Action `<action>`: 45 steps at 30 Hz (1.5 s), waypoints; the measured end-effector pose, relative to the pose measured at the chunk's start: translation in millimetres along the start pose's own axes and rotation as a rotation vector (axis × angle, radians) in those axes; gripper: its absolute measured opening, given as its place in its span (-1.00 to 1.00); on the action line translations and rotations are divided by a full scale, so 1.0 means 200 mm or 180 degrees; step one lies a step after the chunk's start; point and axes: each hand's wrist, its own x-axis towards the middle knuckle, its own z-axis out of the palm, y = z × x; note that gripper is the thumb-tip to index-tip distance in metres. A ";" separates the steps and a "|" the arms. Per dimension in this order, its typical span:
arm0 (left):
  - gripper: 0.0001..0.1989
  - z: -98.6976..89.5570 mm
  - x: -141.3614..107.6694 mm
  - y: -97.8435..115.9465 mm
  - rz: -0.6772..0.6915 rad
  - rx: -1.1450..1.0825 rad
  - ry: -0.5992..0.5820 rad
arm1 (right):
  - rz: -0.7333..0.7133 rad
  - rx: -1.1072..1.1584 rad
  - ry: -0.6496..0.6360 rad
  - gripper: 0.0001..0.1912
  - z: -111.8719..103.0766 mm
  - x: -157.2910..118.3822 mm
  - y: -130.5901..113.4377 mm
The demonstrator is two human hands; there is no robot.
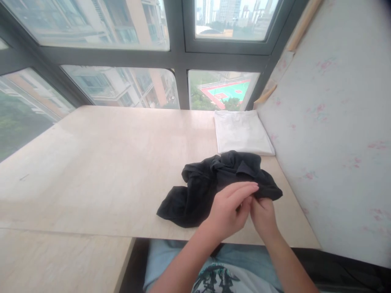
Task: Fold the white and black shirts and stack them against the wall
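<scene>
A crumpled black cloth [201, 187] lies on the pale tabletop [122, 162], near its front edge. Over the cloth's lower right part is my left hand [230, 207], its fingers bent together and reaching toward the right hand; what they hold, if anything, is hidden. My right hand [264, 213] is closed at the cloth's lower right edge, its fingertips out of sight beneath the black fabric. The two hands meet or nearly meet at the fingertips.
A folded white cloth [242, 132] lies behind the black one, beside the flowered wall [330, 142] on the right. Windows with grey frames [122, 57] stand along the table's back edge. A second pale surface [61, 260] adjoins at the lower left.
</scene>
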 end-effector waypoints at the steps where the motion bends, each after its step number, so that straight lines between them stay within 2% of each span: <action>1: -0.69 0.00 -0.04 -0.05 -0.0273 0.0084 0.0242 | 0.0206 0.0101 0.0230 -0.48 -0.03 0.01 0.02; 3: -0.77 -0.03 -0.10 -0.15 -0.0872 0.0492 0.0396 | 0.0489 0.0183 0.0694 -0.41 -0.11 0.02 0.06; 5: -0.81 -0.07 -0.16 -0.24 -0.1301 0.1093 -0.0073 | 0.0746 0.0259 0.1113 -0.39 -0.18 0.03 0.11; 7: -0.76 -0.09 -0.20 -0.30 -0.1440 0.1728 -0.0824 | 0.0918 0.0200 0.1398 -0.42 -0.25 0.03 0.16; 9: -0.68 -0.09 -0.23 -0.34 -0.1462 0.2214 -0.1375 | 0.1092 0.0109 0.1664 -0.44 -0.30 0.03 0.20; 11: -0.70 -0.07 -0.25 -0.35 -0.1466 0.2417 -0.1670 | 0.1191 0.0061 0.1904 -0.44 -0.32 0.03 0.23; 13: -0.80 -0.06 -0.26 -0.34 -0.1460 0.2416 -0.1817 | 0.1237 0.0078 0.1998 -0.42 -0.34 0.03 0.25; 16: -0.83 -0.07 -0.24 -0.32 -0.1449 0.2283 -0.1739 | 0.1397 0.0180 0.1931 -0.40 -0.35 0.04 0.27; 18: -0.81 -0.12 -0.23 -0.31 -0.1525 0.2043 -0.1357 | 0.1519 0.0312 0.1868 -0.41 -0.35 0.04 0.28; 21: -0.83 -0.28 -0.19 -0.24 -0.1751 0.1386 -0.0473 | 0.1499 0.0605 0.1657 -0.44 -0.34 0.02 0.27; 23: -0.86 -0.42 -0.17 -0.14 -0.1915 0.0762 0.0026 | 0.1348 0.0637 0.1294 -0.45 -0.32 -0.01 0.25; 24: -0.86 -0.49 -0.17 -0.09 -0.1973 0.0432 0.0157 | 0.1269 0.0560 0.1049 -0.45 -0.31 -0.03 0.25; 25: -0.86 -0.56 -0.17 -0.02 -0.2021 0.0147 0.0172 | 0.1203 0.0463 0.0781 -0.45 -0.31 -0.05 0.24; 26: -0.86 -0.62 -0.17 0.04 -0.2079 -0.0050 0.0013 | 0.1154 0.0392 0.0542 -0.46 -0.30 -0.07 0.24; 27: -0.86 -0.67 -0.18 0.09 -0.2166 -0.0144 -0.0344 | 0.1136 0.0378 0.0375 -0.47 -0.29 -0.08 0.24; 29: -0.80 -0.71 -0.20 0.16 -0.2369 -0.0103 -0.1439 | 0.1189 0.0533 0.0317 -0.48 -0.27 -0.10 0.24; 31: -0.70 -0.68 -0.24 0.18 -0.2467 0.0189 -0.2372 | 0.1280 0.0790 0.0493 -0.47 -0.25 -0.10 0.25; 32: -0.70 -0.64 -0.26 0.16 -0.2442 0.0428 -0.2583 | 0.1318 0.0900 0.0589 -0.47 -0.24 -0.09 0.25; 33: -0.73 -0.59 -0.28 0.12 -0.2391 0.0737 -0.2591 | 0.1345 0.0982 0.0668 -0.46 -0.23 -0.09 0.25; 35: -0.77 -0.47 -0.30 0.04 -0.2241 0.1451 -0.2242 | 0.1366 0.1049 0.0769 -0.45 -0.22 -0.08 0.24; 37: -0.68 -0.35 -0.30 -0.06 -0.2121 0.2079 -0.1768 | 0.1358 0.1005 0.0803 -0.45 -0.22 -0.07 0.23; 39: -0.57 -0.27 -0.29 -0.14 -0.2039 0.2433 -0.1498 | 0.1332 0.0913 0.0812 -0.46 -0.24 -0.08 0.23; 42: -0.77 -0.23 -0.26 -0.20 -0.1931 0.2302 -0.1543 | 0.1334 0.0800 0.0811 -0.44 -0.27 -0.10 0.24; 45: -0.80 -0.26 -0.23 -0.21 -0.1855 0.1758 -0.1266 | 0.1374 0.0703 0.0815 -0.44 -0.30 -0.11 0.25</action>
